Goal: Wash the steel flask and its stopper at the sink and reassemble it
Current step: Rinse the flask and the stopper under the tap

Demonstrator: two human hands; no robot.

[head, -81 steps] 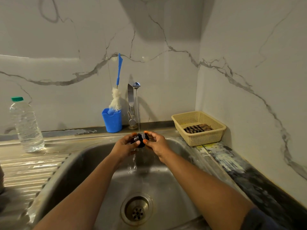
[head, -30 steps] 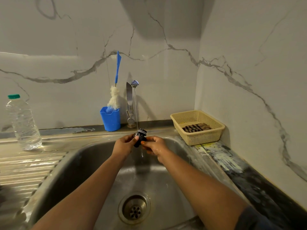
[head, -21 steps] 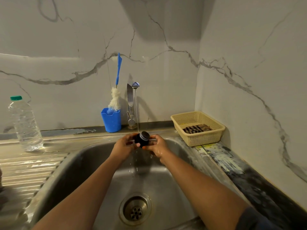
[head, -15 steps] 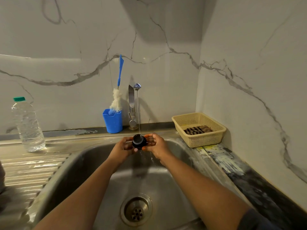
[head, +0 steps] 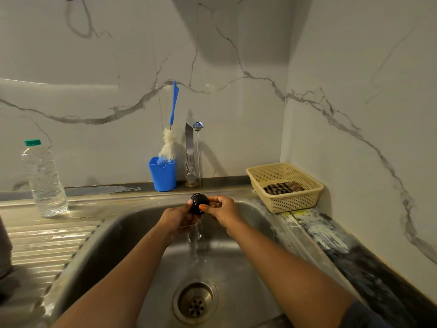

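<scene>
The black flask stopper is held over the steel sink under a thin stream of water from the tap. My left hand grips it from the left and below. My right hand pinches it from the right, thumb on its front. Water runs off the stopper down toward the drain. The steel flask's body is out of clear sight; a dark shape at the far left edge cannot be identified.
A blue cup with a blue-handled bottle brush stands left of the tap. A clear water bottle stands on the ribbed drainboard. A beige basket holding a checked cloth sits right of the sink.
Both hands have kept the stopper under the stream and turned it; its metal-ringed end showed earlier, and now its rounded black side faces up.
</scene>
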